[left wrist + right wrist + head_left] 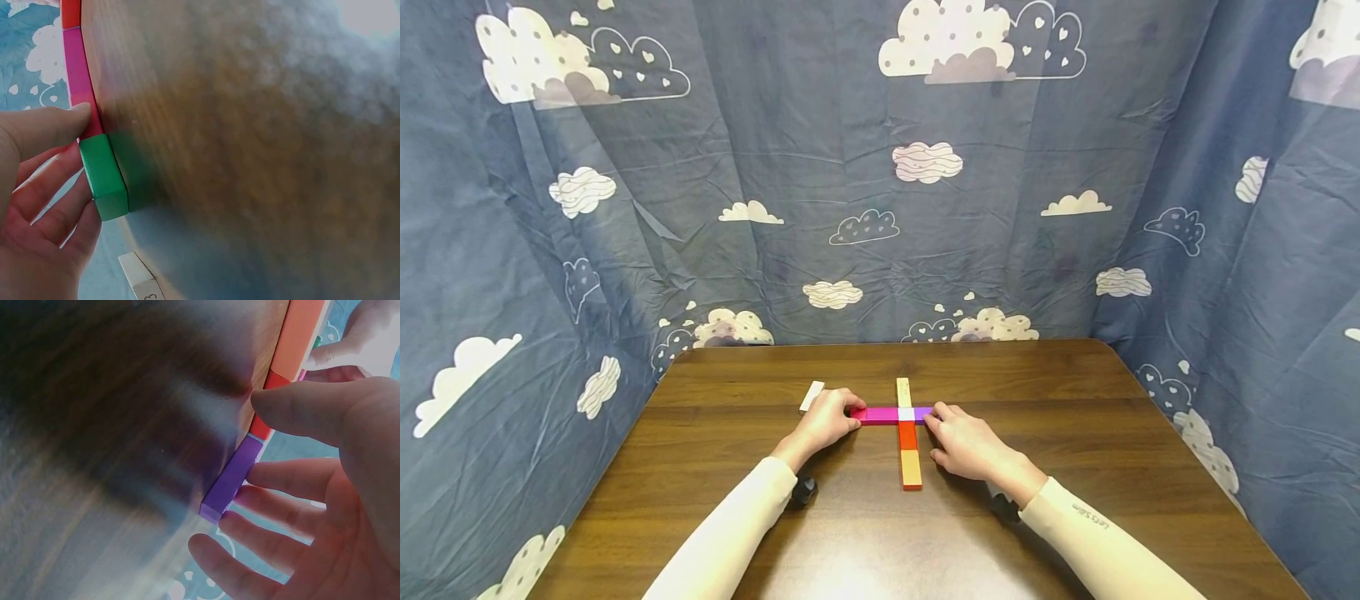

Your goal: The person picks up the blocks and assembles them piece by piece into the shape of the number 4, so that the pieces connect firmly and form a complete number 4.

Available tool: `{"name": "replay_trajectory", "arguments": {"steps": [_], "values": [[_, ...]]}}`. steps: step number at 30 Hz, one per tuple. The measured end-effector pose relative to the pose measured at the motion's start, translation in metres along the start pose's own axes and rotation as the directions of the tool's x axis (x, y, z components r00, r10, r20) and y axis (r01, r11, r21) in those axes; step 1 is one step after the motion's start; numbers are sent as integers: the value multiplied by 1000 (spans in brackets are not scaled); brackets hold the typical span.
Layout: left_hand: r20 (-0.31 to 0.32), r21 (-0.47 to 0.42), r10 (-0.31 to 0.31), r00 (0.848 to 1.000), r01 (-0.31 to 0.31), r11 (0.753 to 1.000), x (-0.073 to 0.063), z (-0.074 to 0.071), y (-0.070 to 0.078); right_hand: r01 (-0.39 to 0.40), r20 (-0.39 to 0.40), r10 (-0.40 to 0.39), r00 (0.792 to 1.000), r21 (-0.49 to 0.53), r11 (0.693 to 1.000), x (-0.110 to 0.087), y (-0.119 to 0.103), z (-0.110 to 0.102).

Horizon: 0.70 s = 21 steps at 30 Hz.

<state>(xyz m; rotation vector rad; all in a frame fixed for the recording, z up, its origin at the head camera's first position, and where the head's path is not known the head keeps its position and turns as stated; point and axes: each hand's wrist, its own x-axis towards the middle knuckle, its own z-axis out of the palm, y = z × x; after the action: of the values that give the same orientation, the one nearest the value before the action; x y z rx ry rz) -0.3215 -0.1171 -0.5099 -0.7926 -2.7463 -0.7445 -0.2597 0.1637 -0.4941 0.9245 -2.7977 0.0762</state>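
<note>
Coloured blocks form a cross on the table. Its left arm holds a magenta block [882, 416], a pinkish-red block [92, 123] and, at the outer end, a green block [105, 172]. My left hand [829, 418] pinches the pinkish-red block, thumb on the near side and fingers behind. A purple block [232, 477] makes the right arm; fingertips of my right hand [967, 440] touch it, its thumb apart from it. A white block [906, 414] is at the centre, a cream block [903, 392] above, red [907, 437] and orange [911, 469] blocks below.
A separate white block [812, 396] lies beyond my left hand; a mark shows on it in the left wrist view. Dark devices sit under both wrists. The brown wooden table [1045, 383] meets a blue cloud-print curtain [805, 150] at the back and sides.
</note>
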Motion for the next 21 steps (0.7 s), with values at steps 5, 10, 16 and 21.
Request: {"name": "replay_trajectory", "arguments": {"steps": [5, 10, 16, 21], "values": [[2, 9, -6, 1000, 6, 1000, 1, 0, 0, 12, -16, -12, 1000, -3, 1000, 0, 0, 0], [10, 2, -21, 1000, 21, 1000, 1, 1, 1, 12, -19, -13, 1000, -9, 1000, 0, 0, 1], [4, 6, -13, 1000, 13, 1000, 1, 0, 2, 4, -5, -4, 1000, -8, 1000, 0, -1, -1], [11, 4, -16, 1000, 16, 1000, 2, 0, 2, 5, -8, -5, 1000, -6, 1000, 0, -2, -2]]}}
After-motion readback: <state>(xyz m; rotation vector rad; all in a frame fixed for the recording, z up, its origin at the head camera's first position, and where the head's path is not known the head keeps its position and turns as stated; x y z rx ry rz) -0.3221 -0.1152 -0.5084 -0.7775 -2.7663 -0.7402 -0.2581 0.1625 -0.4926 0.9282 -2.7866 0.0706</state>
